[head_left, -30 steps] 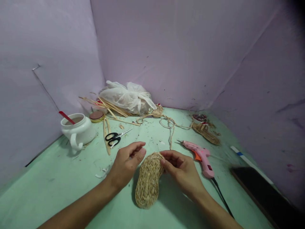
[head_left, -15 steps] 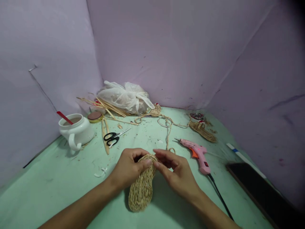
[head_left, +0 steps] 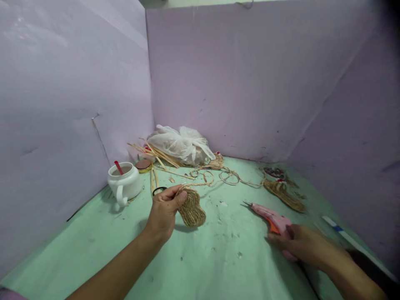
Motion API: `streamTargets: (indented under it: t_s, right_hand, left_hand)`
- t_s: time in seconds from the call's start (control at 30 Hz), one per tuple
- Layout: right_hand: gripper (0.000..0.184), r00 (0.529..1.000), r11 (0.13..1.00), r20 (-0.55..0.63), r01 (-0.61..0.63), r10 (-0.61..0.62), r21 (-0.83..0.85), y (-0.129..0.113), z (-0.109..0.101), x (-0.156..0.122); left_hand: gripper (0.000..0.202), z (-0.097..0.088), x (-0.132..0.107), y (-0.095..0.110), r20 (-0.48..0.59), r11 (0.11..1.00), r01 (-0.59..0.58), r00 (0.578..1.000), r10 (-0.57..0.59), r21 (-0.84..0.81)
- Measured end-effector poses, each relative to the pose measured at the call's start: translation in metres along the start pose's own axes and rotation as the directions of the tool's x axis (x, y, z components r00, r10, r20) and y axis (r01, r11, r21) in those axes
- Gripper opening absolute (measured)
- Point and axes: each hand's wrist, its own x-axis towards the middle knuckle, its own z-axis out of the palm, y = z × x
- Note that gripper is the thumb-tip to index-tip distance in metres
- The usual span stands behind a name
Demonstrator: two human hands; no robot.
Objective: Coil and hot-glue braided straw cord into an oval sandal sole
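Note:
My left hand (head_left: pixel 165 208) pinches one end of a small sole-shaped piece of coiled braided straw cord (head_left: pixel 191 210) between thumb and fingers, tilted above the table. From that end a strand of braided cord (head_left: pixel 206 177) trails back across the table. On the right, my right hand (head_left: pixel 300 243), somewhat blurred, closes around the handle of a pink glue gun (head_left: pixel 275 218) with an orange trigger. The gun's metal nozzle points to the left, and its dark cable runs toward the front edge. Scissors (head_left: pixel 158 190) lie mostly hidden behind my left hand.
A white mug (head_left: pixel 125 185) with a red-handled tool stands at left, beside a round tin (head_left: pixel 143 166). Wooden strips (head_left: pixel 165 157) and a white plastic bag (head_left: pixel 184 146) lie at the back. Another straw sole (head_left: pixel 284 196) and a white-blue strip (head_left: pixel 337 229) are at right.
My right hand has left the straw piece and moved right onto the glue gun. My left hand has swung the piece so its free end points right. The view has tilted up.

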Motion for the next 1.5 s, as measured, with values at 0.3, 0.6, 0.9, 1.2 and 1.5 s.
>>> streamTargets:
  t_s: [0.3, 0.6, 0.9, 1.2, 1.5]
  right_hand:
    - [0.011, 0.977, 0.91, 0.181, -0.177, 0.115, 0.374, -0.02, 0.007, -0.002]
    - [0.033, 0.955, 0.584, 0.087, 0.099, -0.282, 0.805, -0.081, 0.021, -0.048]
    - [0.035, 0.937, 0.591, -0.002, 0.221, -0.348, 0.776, -0.061, 0.013, -0.054]
    - [0.027, 0.931, 0.728, -0.045, 0.313, -0.363, 0.61, -0.067, -0.01, -0.064]
    - [0.046, 0.912, 0.721, -0.089, 0.374, -0.401, 0.583, -0.07, -0.001, -0.066]
  left_hand:
    - [0.03, -0.003, 0.0, -0.007, 0.092, 0.996, 0.085, 0.992, -0.084, -0.011]
    - [0.057, -0.005, -0.002, -0.013, 0.121, 0.991, 0.131, 0.984, -0.133, 0.023]
    - [0.022, 0.002, -0.016, -0.01, 0.261, 0.964, 0.193, 0.936, -0.238, 0.185]
    - [0.02, 0.001, -0.019, -0.01, 0.267, 0.962, 0.125, 0.945, -0.19, 0.244]
    - [0.022, 0.005, -0.023, -0.01, 0.281, 0.968, 0.144, 0.939, -0.2, 0.205]
